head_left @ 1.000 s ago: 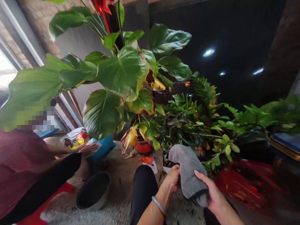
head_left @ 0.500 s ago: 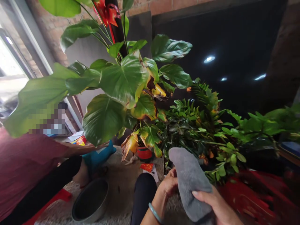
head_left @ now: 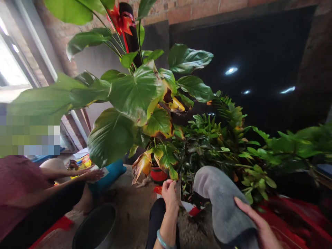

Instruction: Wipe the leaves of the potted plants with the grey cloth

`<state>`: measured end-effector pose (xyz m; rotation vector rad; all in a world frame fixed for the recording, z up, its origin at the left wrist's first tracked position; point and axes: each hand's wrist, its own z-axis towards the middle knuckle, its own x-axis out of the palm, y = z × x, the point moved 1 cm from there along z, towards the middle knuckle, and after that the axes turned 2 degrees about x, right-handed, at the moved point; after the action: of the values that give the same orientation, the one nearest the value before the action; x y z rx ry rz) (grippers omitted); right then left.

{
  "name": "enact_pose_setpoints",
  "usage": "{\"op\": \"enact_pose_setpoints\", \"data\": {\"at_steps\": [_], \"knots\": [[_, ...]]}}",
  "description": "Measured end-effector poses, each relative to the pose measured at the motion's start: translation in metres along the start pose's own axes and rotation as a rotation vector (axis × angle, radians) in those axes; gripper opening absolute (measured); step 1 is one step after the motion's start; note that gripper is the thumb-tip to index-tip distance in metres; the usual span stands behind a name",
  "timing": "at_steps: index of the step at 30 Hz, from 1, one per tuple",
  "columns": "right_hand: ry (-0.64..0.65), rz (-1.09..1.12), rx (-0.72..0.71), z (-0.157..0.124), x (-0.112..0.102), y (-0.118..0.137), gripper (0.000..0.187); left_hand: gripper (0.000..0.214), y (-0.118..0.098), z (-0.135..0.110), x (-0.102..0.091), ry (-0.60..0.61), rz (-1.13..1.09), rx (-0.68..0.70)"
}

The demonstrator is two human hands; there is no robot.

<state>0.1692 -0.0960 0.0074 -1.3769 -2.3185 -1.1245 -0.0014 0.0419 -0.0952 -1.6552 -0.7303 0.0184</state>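
A grey cloth (head_left: 225, 204) is draped over my right hand (head_left: 255, 224), whose thumb presses on its right side. My left hand (head_left: 169, 192), with a pale bangle on the wrist, reaches up to a yellow-edged green leaf (head_left: 166, 159) of the big-leaved potted plant (head_left: 135, 93) and pinches its lower tip. The plant stands in a red pot (head_left: 158, 174) on the floor. My dark-trousered knee (head_left: 158, 218) is below my left arm.
A bushy small-leaved plant (head_left: 218, 145) stands to the right. Another person in a maroon top (head_left: 18, 193) sits at the left, a hand (head_left: 93, 174) on papers over a teal object (head_left: 111, 173). A metal bowl (head_left: 94, 228) lies on the floor. A red mat (head_left: 287, 221) is at right.
My left hand has let go of the cloth and risen to the yellowed leaf. The cloth now rests on my right hand alone. The view has tilted upward.
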Motion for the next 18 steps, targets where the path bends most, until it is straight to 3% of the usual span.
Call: {"op": "enact_pose_setpoints", "data": {"at_steps": [3,6,9,14,16,18], "knots": [[0.022,0.082,-0.258,-0.01,0.013,0.03,0.022,0.018,0.0,-0.003,0.006,0.083,0.026,0.033],[0.099,0.205,-0.459,-0.007,0.038,0.061,0.022,0.02,0.002,-0.005,0.018,0.184,0.056,-0.029],[0.097,0.185,-0.367,0.007,0.043,0.051,0.022,0.032,0.003,-0.004,0.029,0.301,0.06,-0.138],[-0.024,0.012,-0.071,0.009,0.008,-0.002,0.032,0.049,0.006,0.0,0.034,0.395,-0.06,-0.194],[-0.038,0.042,-0.145,0.0,0.003,0.005,0.038,0.052,0.007,-0.001,0.033,0.392,-0.092,-0.184],[-0.05,0.113,-0.361,-0.006,0.008,0.031,0.039,0.054,0.008,-0.004,0.032,0.387,-0.098,-0.173]]}}
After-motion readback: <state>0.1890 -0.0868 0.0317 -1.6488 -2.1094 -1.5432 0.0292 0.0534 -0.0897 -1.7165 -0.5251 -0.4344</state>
